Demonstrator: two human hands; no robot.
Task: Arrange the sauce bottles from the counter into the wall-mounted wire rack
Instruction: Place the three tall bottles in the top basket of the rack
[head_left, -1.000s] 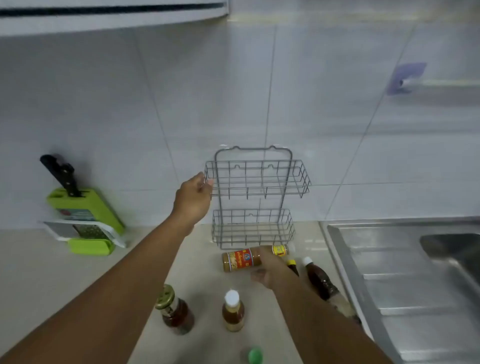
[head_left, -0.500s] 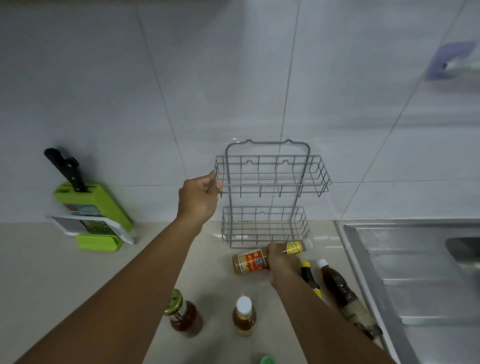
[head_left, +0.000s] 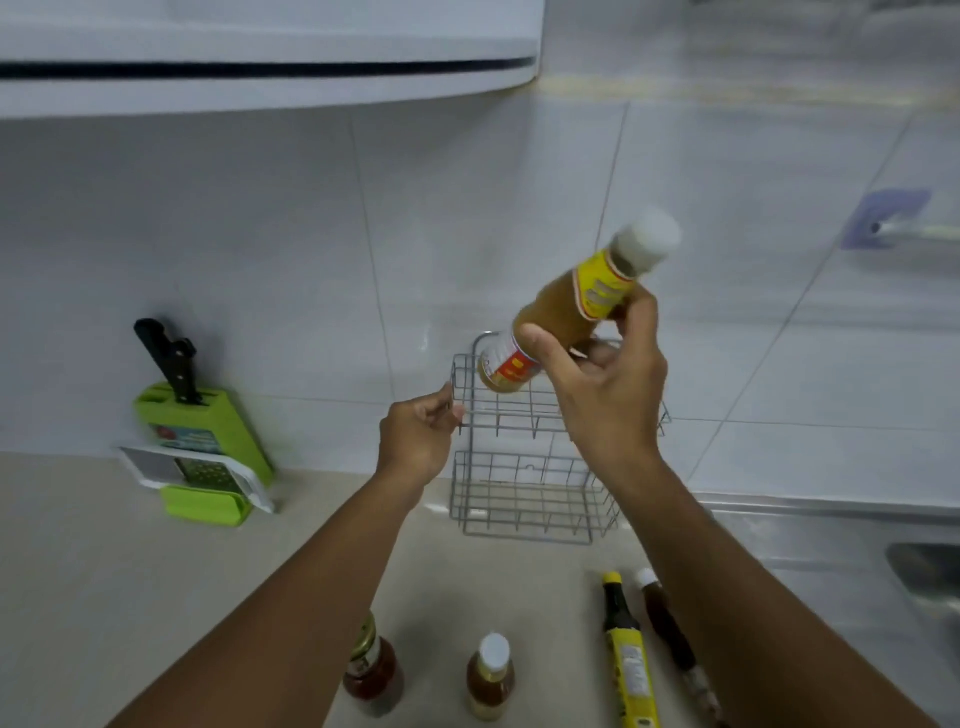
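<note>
gold-lid jar (head_left: 373, 670): at 6 o'clock on the counter, nearest the camera, upright, reddish-brown contents, partly behind the left forearm.
white-cap bottle (head_left: 490, 675): just right of the jar, upright, amber contents.
yellow-label bottle (head_left: 626, 660): at 5 o'clock, lying on its side, dark neck and yellow cap pointing toward the wall.
dark bottle (head_left: 670, 631): lying just beside the yellow-label one on its right, white cap toward the wall, lower part hidden by the right forearm.
counter (head_left: 104, 571): pale beige, carrying the four bottles above.
sink (head_left: 883, 561): steel, at 3 to 4 o'clock, edge blurred.
left hand (head_left: 418, 441): at centre, fingers curled shut around the left front corner wire of the rack's upper basket.
right hand (head_left: 608, 384): at 1 o'clock of centre, thumb and fingers wrapped round the sauce bottle's middle and neck.
sauce bottle (head_left: 571, 309): lifted off the counter, tilted, white cap up toward 1 o'clock, base at the upper basket's left opening; whether it touches the wire, cannot tell.
wire rack (head_left: 519, 499): two grey baskets against the tiled wall, both holding nothing, lower one reaching the counter.
knife block (head_left: 208, 431): green, at 9 o'clock, leaning on the wall, black-handled knife (head_left: 166, 358) in it, a grater (head_left: 197, 470) in front.
wall hook pad (head_left: 885, 218): purple, at 2 o'clock, blurred.
</note>
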